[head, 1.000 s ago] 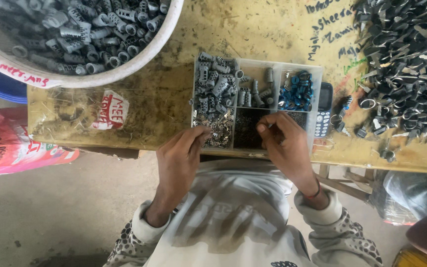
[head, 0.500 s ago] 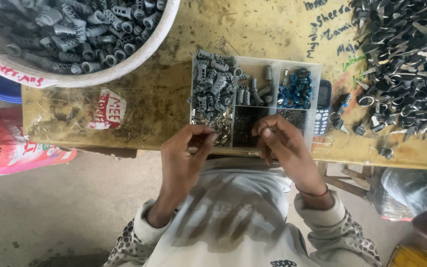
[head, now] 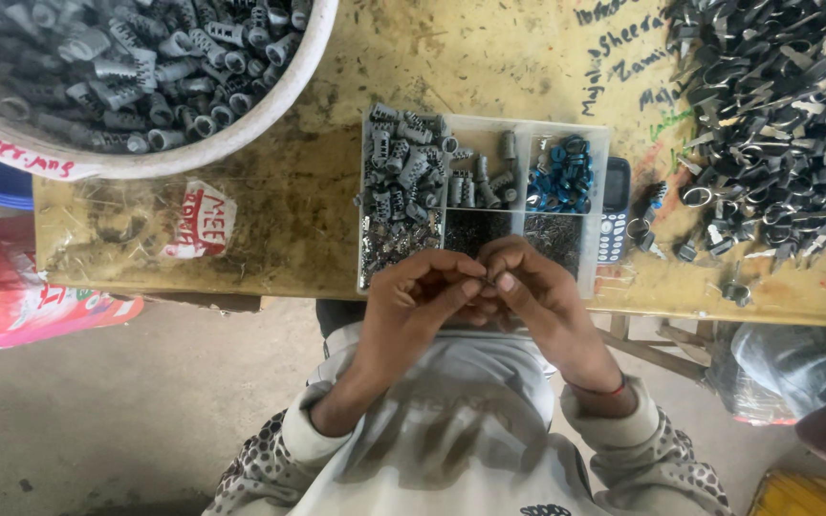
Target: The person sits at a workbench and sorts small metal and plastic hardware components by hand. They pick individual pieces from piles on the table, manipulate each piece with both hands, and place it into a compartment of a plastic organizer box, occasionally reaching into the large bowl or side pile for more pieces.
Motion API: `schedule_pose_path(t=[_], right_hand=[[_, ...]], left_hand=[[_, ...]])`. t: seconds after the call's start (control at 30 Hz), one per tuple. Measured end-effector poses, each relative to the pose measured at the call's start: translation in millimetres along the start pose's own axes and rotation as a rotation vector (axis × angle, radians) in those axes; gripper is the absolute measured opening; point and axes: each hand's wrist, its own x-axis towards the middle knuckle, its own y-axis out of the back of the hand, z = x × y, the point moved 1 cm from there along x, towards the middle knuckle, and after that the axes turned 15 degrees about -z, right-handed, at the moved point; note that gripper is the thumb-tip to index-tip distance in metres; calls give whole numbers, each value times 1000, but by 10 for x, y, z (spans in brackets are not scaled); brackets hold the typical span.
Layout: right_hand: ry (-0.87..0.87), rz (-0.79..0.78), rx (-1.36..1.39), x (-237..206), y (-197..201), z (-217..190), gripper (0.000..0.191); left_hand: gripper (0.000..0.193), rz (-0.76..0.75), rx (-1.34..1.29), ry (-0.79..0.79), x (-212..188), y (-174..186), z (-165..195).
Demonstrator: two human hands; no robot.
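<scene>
Head view: left hand (head: 420,298) and right hand (head: 531,287) have withdrawn from compartment tray (head: 600,205), fingertips pinching together, probably gripping a small part.

Single head view, straight down, fairly close. Bench (head: 317,201) fills upper frame; hands (head: 475,291) centre; wearer's torso and floor below.

two hands (head: 475,296), one divided tray (head: 599,153), one white tub (head: 241,129), perhaps one phone (head: 614,215)
</scene>
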Motion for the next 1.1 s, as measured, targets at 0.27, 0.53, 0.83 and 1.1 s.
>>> schedule_pose_path(t=[0.27, 0.53, 0.83, 1.1], right_hand=[[22, -37, 17, 4, 27, 16, 14], [-7, -34, 44, -8, 20, 18, 20], [81, 31, -58, -21, -41, 102, 20], [196, 167, -314, 25, -33, 150, 18]], left_hand=[[19, -52, 167, -46, 45, 49, 26], [14, -69, 127, -40, 76, 20, 41], [21, -91, 155, -94, 93, -16, 20], [15, -46, 423, -75, 58, 32, 7]])
